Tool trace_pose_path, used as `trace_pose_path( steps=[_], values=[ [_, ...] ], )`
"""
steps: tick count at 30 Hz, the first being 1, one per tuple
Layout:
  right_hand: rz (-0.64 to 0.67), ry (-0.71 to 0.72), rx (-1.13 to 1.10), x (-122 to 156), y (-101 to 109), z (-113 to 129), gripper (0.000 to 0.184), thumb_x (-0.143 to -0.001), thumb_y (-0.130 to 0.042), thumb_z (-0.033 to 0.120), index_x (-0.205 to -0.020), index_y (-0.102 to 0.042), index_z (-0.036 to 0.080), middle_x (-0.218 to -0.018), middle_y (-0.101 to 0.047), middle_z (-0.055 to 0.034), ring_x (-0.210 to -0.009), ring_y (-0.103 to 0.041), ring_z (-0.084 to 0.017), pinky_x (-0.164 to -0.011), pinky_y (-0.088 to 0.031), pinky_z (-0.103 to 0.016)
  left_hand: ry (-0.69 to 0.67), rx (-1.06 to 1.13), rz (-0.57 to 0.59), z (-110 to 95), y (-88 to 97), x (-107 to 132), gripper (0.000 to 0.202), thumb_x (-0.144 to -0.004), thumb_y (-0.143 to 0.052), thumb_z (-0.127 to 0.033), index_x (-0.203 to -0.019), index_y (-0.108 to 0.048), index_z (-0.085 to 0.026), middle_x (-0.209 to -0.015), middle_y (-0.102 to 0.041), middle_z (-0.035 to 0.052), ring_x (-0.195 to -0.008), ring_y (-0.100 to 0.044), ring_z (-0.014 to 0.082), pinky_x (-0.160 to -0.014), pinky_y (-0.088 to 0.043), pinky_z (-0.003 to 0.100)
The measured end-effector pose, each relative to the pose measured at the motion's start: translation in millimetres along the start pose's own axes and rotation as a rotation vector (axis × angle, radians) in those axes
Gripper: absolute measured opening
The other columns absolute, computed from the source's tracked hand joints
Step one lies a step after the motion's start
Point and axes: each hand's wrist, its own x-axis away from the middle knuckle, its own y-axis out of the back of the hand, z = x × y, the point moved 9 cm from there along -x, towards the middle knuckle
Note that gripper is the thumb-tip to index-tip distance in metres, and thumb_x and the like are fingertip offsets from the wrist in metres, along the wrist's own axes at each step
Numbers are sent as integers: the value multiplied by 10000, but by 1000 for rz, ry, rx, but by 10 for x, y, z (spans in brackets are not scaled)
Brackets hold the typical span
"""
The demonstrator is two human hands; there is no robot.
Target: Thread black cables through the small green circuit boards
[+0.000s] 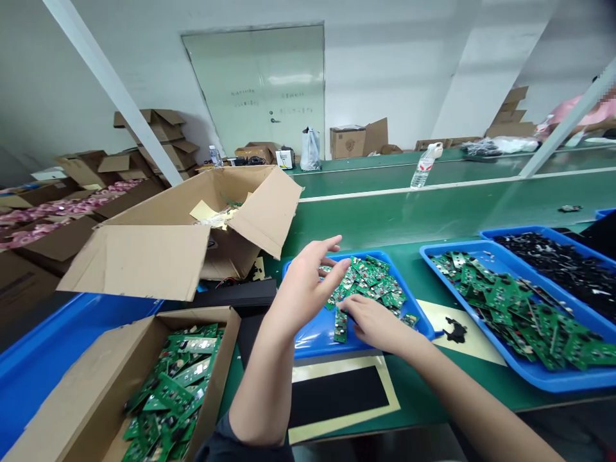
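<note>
My left hand (pixel 310 276) hovers over the left part of a blue tray (pixel 312 343), fingers apart, nothing visible in it. Heaped in that tray are small green circuit boards (pixel 368 279). My right hand (pixel 373 321) is closed at the tray's front, its fingertips on the upper end of one narrow circuit board (pixel 341 327). That board points toward me, with small parts on its face. In front of the tray lies a cream sheet (pixel 392 391) bearing a black rectangular piece (pixel 341 394).
To the left stand a carton of circuit boards (pixel 178 385) and a larger open carton (pixel 158 205). On the right, a blue tray (pixel 529 378) holds more boards; another (pixel 486 234) holds small black parts. A water bottle (pixel 423 168) stands on the ledge behind.
</note>
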Motion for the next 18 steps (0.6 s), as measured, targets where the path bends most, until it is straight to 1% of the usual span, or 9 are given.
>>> trace_pose_path(
  steps=[2, 4, 6, 9, 12, 14, 16, 18],
  values=[
    [60, 72, 1, -61, -209, 90, 430, -656, -518, -48, -1002, -648, 170, -994, -701, -81, -1015, -634, -221, -901, -503, -345, -8, -5, 3, -10, 3, 6, 369, -914, -552, -310, -1252, -567, -162, -1124, -650, 110, -872, -670, 167, -726, -586, 302],
    [74, 103, 7, -93, -297, 82, 399, -663, -509, -57, -966, -645, 164, -973, -694, -91, -988, -629, -228, -893, -504, -366, -19, -19, 12, -10, 1, 6, 365, -918, -549, -314, -1254, -562, -170, -1135, -645, 110, -884, -669, 173, -733, -579, 310],
    [54, 108, 10, -109, -311, 25, 337, -686, -537, -29, -939, -633, 172, -933, -681, -92, -948, -622, -241, -867, -511, -392, -36, -43, 23, 4, -4, 1, 373, -923, -546, -321, -1268, -551, -176, -1140, -638, 111, -907, -667, 186, -749, -570, 325],
    [-15, 100, -6, -112, -265, -74, 283, -714, -564, 25, -941, -603, 188, -889, -660, -84, -911, -613, -259, -835, -520, -433, -54, -79, 42, 48, -18, -9, 391, -931, -535, -322, -1293, -531, -173, -1148, -623, 116, -938, -659, 199, -802, -554, 353],
    [-110, 97, -64, -99, -154, -143, 260, -746, -557, 64, -973, -565, 190, -921, -655, -87, -904, -627, -257, -823, -533, -447, -55, -90, 55, 83, -17, -11, 389, -934, -531, -321, -1298, -529, -185, -1160, -613, 118, -950, -654, 205, -832, -543, 368],
    [-183, 103, -121, -89, -22, -162, 253, -783, -551, 94, -1014, -537, 196, -962, -657, -83, -910, -647, -237, -820, -548, -426, -44, -91, 59, 91, -3, -10, 390, -932, -533, -326, -1297, -534, -188, -1154, -615, 118, -956, -652, 213, -831, -540, 369],
    [-269, 108, -179, -79, 175, -160, 252, -818, -550, 125, -1054, -512, 206, -991, -659, -74, -931, -662, -219, -826, -559, -403, -7, -88, 61, 111, 11, -16, 398, -926, -538, -340, -1290, -544, -180, -1141, -624, 121, -967, -647, 225, -828, -535, 374],
    [-370, 117, -225, -65, 435, -121, 271, -840, -562, 153, -1095, -494, 213, -1027, -657, -77, -980, -663, -216, -846, -560, -400, 51, -62, 55, 154, 16, -32, 395, -923, -536, -361, -1268, -566, -170, -1108, -643, 119, -975, -640, 235, -826, -528, 378]
  ],
)
